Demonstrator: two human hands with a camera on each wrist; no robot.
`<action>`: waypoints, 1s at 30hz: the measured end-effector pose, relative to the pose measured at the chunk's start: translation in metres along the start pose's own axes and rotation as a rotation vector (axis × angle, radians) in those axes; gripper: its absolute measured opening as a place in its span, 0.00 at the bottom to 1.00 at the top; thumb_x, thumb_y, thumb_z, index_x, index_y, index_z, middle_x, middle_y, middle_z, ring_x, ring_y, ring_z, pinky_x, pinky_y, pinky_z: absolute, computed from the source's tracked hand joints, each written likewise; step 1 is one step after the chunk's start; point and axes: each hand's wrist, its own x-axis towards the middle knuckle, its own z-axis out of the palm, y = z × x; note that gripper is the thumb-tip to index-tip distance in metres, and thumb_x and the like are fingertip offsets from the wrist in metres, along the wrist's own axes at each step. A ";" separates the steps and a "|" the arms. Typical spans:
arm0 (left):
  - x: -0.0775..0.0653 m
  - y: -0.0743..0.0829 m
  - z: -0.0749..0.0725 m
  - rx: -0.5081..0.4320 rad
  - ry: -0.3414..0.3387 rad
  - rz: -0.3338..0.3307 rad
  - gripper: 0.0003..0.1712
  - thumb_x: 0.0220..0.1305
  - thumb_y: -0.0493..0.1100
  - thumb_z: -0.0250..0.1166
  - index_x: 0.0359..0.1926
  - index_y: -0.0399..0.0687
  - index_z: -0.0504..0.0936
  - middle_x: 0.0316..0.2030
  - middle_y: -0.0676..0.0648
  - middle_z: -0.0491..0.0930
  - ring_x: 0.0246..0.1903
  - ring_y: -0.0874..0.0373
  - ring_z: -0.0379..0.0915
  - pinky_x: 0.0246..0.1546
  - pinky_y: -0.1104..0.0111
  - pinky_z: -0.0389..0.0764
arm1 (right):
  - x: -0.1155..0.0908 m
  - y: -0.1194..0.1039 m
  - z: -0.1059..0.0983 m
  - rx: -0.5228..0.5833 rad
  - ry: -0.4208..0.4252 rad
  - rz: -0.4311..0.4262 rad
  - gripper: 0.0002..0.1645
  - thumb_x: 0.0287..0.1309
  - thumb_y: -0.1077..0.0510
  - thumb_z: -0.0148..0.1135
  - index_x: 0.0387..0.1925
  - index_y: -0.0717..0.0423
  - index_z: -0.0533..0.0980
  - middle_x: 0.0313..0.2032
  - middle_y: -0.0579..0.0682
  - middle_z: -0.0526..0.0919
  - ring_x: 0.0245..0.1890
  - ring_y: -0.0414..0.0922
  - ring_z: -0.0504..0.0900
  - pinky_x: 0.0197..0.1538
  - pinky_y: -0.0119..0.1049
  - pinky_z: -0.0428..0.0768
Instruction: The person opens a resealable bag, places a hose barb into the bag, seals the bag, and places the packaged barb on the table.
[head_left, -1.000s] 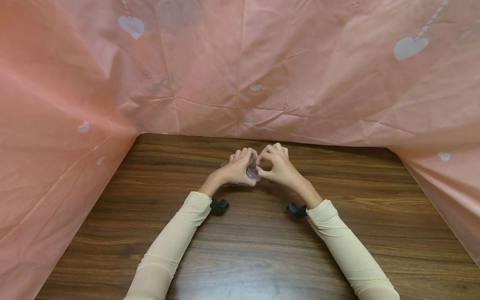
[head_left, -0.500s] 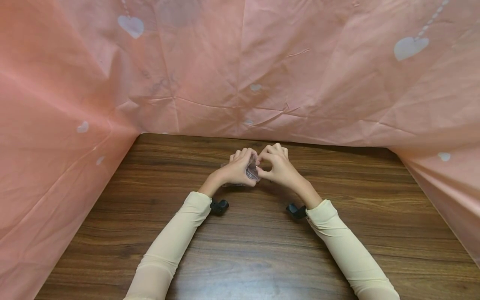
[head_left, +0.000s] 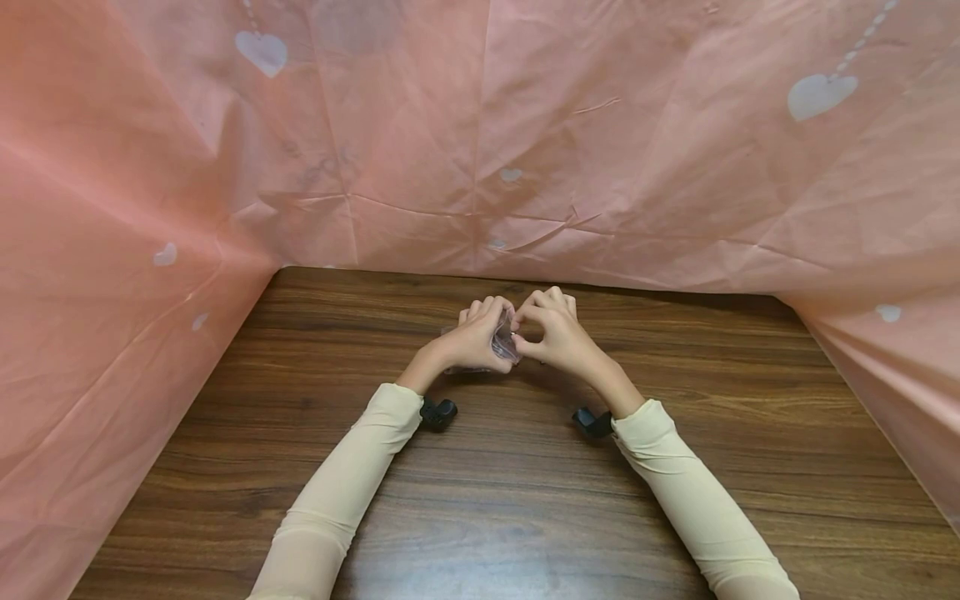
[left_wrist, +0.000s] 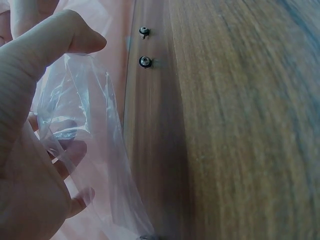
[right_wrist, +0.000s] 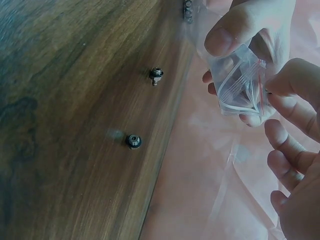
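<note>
Both hands meet over the middle of the wooden table and hold a small clear zip bag between them. My left hand grips the bag with thumb and curled fingers; in the left wrist view the crumpled clear bag hangs from that hand. My right hand pinches the bag's edge with thumb and forefinger. In the right wrist view the bag shows a red zip line, with the right hand at its right side. What the bag holds cannot be made out.
Small metal fittings lie on the table near its far edge. A pink sheet with white hearts walls the table at the back and both sides. Black wrist cameras sit under the sleeves.
</note>
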 end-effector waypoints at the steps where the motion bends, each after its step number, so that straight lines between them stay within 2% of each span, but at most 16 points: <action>1: 0.000 0.000 0.000 0.000 0.001 0.000 0.42 0.46 0.49 0.75 0.58 0.53 0.61 0.51 0.48 0.64 0.48 0.51 0.55 0.52 0.57 0.56 | 0.000 0.000 0.000 0.000 0.000 -0.001 0.06 0.52 0.62 0.72 0.32 0.54 0.82 0.39 0.50 0.78 0.45 0.50 0.66 0.51 0.47 0.56; 30: -0.001 0.001 0.000 0.010 0.013 0.006 0.43 0.46 0.49 0.76 0.59 0.53 0.61 0.50 0.48 0.66 0.48 0.50 0.56 0.53 0.57 0.58 | 0.000 0.001 -0.001 0.002 0.001 0.006 0.05 0.53 0.62 0.72 0.33 0.54 0.83 0.39 0.50 0.80 0.45 0.51 0.67 0.52 0.48 0.58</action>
